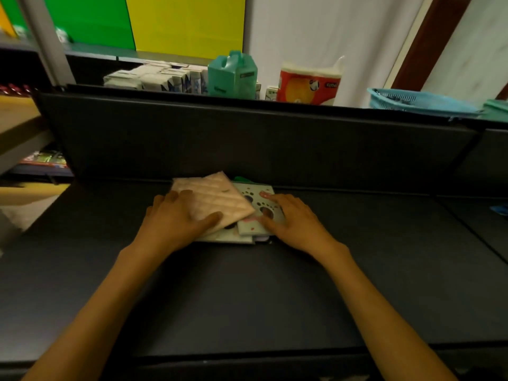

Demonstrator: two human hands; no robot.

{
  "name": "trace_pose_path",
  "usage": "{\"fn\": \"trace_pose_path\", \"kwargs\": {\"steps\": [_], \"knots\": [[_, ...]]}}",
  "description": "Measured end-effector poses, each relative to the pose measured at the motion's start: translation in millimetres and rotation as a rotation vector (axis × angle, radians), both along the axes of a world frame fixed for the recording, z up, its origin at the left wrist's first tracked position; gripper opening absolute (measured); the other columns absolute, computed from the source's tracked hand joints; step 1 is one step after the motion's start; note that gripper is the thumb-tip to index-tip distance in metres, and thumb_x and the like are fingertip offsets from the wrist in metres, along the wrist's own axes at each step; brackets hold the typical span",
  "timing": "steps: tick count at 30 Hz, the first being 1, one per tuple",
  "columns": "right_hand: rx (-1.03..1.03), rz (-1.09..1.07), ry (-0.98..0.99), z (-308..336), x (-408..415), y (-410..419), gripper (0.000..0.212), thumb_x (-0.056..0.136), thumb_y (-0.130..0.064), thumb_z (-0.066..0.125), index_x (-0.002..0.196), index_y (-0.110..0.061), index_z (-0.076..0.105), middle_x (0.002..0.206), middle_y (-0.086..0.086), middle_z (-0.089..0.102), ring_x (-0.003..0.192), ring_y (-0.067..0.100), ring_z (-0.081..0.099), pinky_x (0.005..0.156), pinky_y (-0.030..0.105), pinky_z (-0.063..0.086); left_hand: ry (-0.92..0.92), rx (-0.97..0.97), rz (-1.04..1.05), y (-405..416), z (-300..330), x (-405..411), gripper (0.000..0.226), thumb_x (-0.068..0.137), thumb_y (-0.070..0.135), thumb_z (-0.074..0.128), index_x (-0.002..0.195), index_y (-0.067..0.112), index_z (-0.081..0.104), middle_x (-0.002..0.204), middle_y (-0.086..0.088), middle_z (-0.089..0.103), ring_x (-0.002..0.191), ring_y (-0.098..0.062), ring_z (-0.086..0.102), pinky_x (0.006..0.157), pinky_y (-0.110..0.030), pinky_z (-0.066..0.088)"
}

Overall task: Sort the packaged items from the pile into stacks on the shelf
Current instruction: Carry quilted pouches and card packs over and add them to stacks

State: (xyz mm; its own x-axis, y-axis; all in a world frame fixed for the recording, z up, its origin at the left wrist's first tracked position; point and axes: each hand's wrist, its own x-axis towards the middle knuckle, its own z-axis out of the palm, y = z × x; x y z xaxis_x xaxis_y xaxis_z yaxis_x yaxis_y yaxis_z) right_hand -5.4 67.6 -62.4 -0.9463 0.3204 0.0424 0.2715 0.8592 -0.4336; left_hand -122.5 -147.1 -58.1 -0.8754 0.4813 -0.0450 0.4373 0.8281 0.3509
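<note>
A small pile of flat packaged items lies on the dark shelf (275,284), against its back panel. On top sits a beige quilted pack (217,196), tilted. My left hand (176,221) rests on its near left corner, thumb along its front edge. Under it lies a pale green pack with dark spots (258,195), and a smaller pale pack (248,226) pokes out in front. My right hand (291,218) lies flat on the spotted pack with its fingers spread. Lower packs in the pile are mostly hidden.
Behind the black back panel (247,138) stand rows of white boxed packs (156,77), a teal carton (232,74), a red-and-white tissue roll pack (309,82) and a blue basket (417,103). A wooden shelf (19,119) is at the left.
</note>
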Motion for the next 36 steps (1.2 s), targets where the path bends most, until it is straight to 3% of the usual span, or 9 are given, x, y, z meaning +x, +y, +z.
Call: {"fn": "trace_pose_path", "kwargs": {"steps": [2, 4, 8, 13, 15, 20, 26, 31, 36], "knots": [[-0.044, -0.049, -0.007, -2, -3, 2, 0.070, 0.085, -0.058, 0.055, 0.143, -0.026, 0.032, 0.141, 0.002, 0.040, 0.128, 0.021, 0.038, 0.103, 0.034, 0.034, -0.026, 0.026, 0.013, 2, -4, -3, 0.112, 0.051, 0.099, 0.028, 0.140, 0.032, 0.033, 0.146, -0.005, 0.040, 0.126, -0.031, 0.041, 0.104, -0.049, 0.035], [-0.092, -0.086, -0.013, -3, -4, 2, 0.077, 0.079, -0.063, 0.059, 0.140, -0.024, 0.033, 0.137, 0.003, 0.042, 0.125, 0.022, 0.039, 0.098, 0.034, 0.037, -0.035, 0.049, 0.044, 6, -3, -1, 0.113, 0.051, 0.098, 0.034, 0.142, 0.031, 0.030, 0.148, -0.005, 0.037, 0.129, -0.033, 0.038, 0.104, -0.050, 0.033], [-0.206, -0.136, 0.006, -4, -4, 0, 0.084, 0.073, -0.064, 0.066, 0.140, -0.025, 0.033, 0.135, 0.002, 0.043, 0.119, 0.021, 0.046, 0.097, 0.037, 0.044, -0.054, 0.156, 0.063, 14, -1, 3, 0.104, 0.063, 0.075, 0.062, 0.146, 0.025, 0.025, 0.151, -0.007, 0.033, 0.134, -0.030, 0.034, 0.110, -0.047, 0.031], [-0.421, -0.210, 0.041, -3, -4, 6, 0.097, 0.066, -0.053, 0.077, 0.143, -0.021, 0.029, 0.134, 0.004, 0.046, 0.116, 0.021, 0.052, 0.097, 0.040, 0.048, -0.102, 0.286, 0.083, 16, -1, 0, 0.105, 0.061, 0.060, 0.076, 0.147, 0.030, 0.023, 0.149, -0.005, 0.037, 0.133, -0.028, 0.038, 0.108, -0.048, 0.035], [-0.515, -0.218, 0.055, -2, -3, 10, 0.093, 0.067, -0.047, 0.080, 0.142, -0.020, 0.032, 0.130, 0.003, 0.049, 0.111, 0.019, 0.055, 0.093, 0.036, 0.050, -0.129, 0.359, 0.092, 17, 0, 1, 0.105, 0.061, 0.052, 0.080, 0.147, 0.029, 0.023, 0.147, -0.004, 0.039, 0.131, -0.026, 0.041, 0.107, -0.046, 0.038], [-0.731, -0.167, 0.155, -1, 4, 12, 0.052, 0.076, -0.023, 0.077, 0.119, -0.024, 0.048, 0.114, -0.003, 0.060, 0.088, 0.002, 0.059, 0.070, 0.016, 0.049, -0.119, 0.367, 0.100, 21, 8, 11, 0.104, 0.067, 0.049, 0.078, 0.149, 0.021, 0.021, 0.150, -0.007, 0.035, 0.134, -0.027, 0.037, 0.108, -0.041, 0.033], [-0.740, -0.173, 0.184, -1, 8, 13, 0.063, 0.078, -0.024, 0.075, 0.133, -0.019, 0.045, 0.110, -0.007, 0.055, 0.091, 0.005, 0.058, 0.068, 0.015, 0.047, -0.044, 0.303, 0.119, 31, 10, 25, 0.111, 0.065, 0.059, 0.076, 0.149, 0.021, 0.014, 0.154, -0.006, 0.026, 0.138, -0.028, 0.027, 0.112, -0.042, 0.023], [-0.750, -0.170, 0.201, -2, 8, 14, 0.064, 0.078, -0.023, 0.075, 0.133, -0.019, 0.044, 0.112, -0.005, 0.056, 0.086, 0.000, 0.056, 0.067, 0.014, 0.047, -0.089, 0.420, 0.098, 30, 6, 15, 0.109, 0.062, 0.043, 0.084, 0.148, 0.023, 0.020, 0.151, -0.003, 0.032, 0.135, -0.023, 0.034, 0.109, -0.040, 0.029], [-0.785, -0.177, 0.229, -1, 10, 15, 0.059, 0.079, -0.021, 0.074, 0.131, -0.021, 0.045, 0.102, -0.013, 0.055, 0.087, 0.002, 0.059, 0.064, 0.015, 0.049, -0.189, 0.599, 0.197, 23, 2, 1, 0.105, 0.063, 0.030, 0.085, 0.147, 0.023, 0.023, 0.149, -0.002, 0.037, 0.134, -0.023, 0.038, 0.108, -0.043, 0.034]]}}
